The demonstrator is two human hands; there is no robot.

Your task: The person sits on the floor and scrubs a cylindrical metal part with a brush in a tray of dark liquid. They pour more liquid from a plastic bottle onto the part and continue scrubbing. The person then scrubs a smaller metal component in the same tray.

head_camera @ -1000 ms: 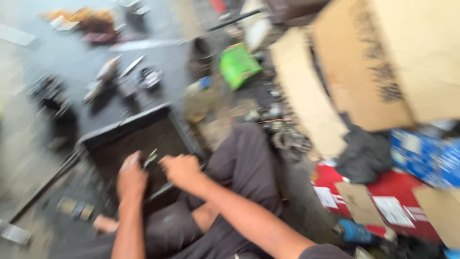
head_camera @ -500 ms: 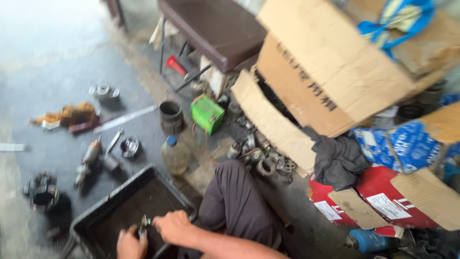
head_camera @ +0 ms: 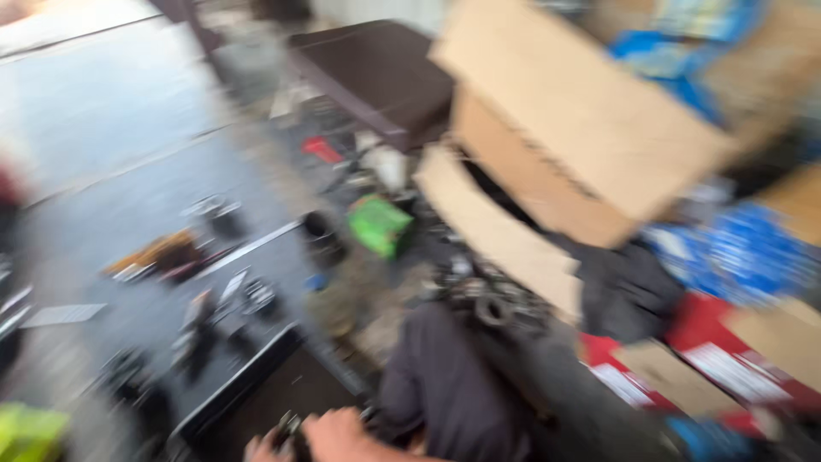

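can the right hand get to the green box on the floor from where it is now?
Probably yes, with a stretch. The right hand is low over the black tray; the green box lies farther out, with a dark can beside it, not across the path. Picture blurred.

Person, seen from above through heavy blur: only the lower edge of the view shows any of the body, namely one bare hand [head_camera: 342,436] with no glove, ring or watch that can be made out, and a sliver of a second hand [head_camera: 259,447] beside it at the frame's bottom. No sleeve reaches either wrist in the part that shows. The leg [head_camera: 445,385] wears trousers of dark grey-purple cloth, plain and unpatterned, loose enough to crease at the knee, with seams, pockets and footwear either out of view or too smeared to tell.
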